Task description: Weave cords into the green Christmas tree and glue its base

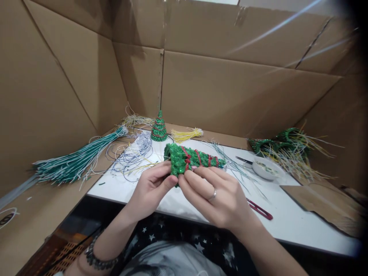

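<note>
A shiny green Christmas tree ornament (192, 156) with red trim lies on its side in the air above the white table, its wide hollow base to the left and its tip to the right. My left hand (152, 188) grips it at the base, with the thumb in front and fingertips partly hidden at the opening. Along the near side, my right hand (218, 195), wearing a ring, presses its fingers against the tree's body. Whether those fingers also pinch something small is hidden.
Another green tree (159, 128) stands upright at the back. Teal wires (80, 157), tangled blue-white wires (132, 157) and yellow wires (187, 134) lie around it. To the right are a white bowl (266, 169), red-handled tool (260, 209), more green trees (276, 143) and cardboard (319, 199).
</note>
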`<state>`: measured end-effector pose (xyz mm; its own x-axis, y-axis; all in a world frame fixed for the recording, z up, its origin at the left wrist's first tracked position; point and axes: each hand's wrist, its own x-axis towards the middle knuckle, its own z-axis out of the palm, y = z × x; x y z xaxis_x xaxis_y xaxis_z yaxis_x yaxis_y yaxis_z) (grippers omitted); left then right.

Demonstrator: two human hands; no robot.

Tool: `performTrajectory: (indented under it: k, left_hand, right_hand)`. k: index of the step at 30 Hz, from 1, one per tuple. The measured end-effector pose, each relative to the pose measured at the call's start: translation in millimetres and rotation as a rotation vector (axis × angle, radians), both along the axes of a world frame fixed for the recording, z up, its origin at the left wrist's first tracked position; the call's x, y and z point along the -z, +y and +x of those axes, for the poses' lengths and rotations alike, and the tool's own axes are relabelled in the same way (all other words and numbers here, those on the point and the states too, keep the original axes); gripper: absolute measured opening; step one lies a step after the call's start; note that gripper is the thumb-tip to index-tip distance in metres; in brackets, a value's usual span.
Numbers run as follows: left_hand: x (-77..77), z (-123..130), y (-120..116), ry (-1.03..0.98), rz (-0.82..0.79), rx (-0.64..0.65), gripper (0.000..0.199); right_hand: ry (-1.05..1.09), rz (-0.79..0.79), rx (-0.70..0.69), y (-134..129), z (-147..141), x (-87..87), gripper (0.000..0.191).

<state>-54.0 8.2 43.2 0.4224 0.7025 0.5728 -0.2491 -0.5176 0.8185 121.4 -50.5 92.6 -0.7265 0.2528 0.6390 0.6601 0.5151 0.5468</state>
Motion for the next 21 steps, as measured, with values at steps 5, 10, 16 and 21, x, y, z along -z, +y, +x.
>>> performTrajectory:
  k: [5, 10, 16, 21]
  left_hand:
    - [5.4, 2, 7, -0.032, -0.05, 0.057, 0.026]
    - [11.9, 3, 17, 0.022, -0.126, 0.04, 0.034]
    - [12.0, -1, 26, 0.108, -0.136, 0.062, 0.035]
    - [9.8, -15, 35, 0.16, -0.087, 0.068, 0.031]
  right_hand:
    - [-0.102, 0.041, 0.02, 10, 1, -8.8, 0.014]
    - [-0.006, 0.012, 0.045, 31, 4, 13.5, 0.018]
    - [0.859, -0.741, -0.317, 20, 12, 26.3, 0.023]
    - [1.322, -0.791, -0.548, 4, 24, 26.8, 0.034]
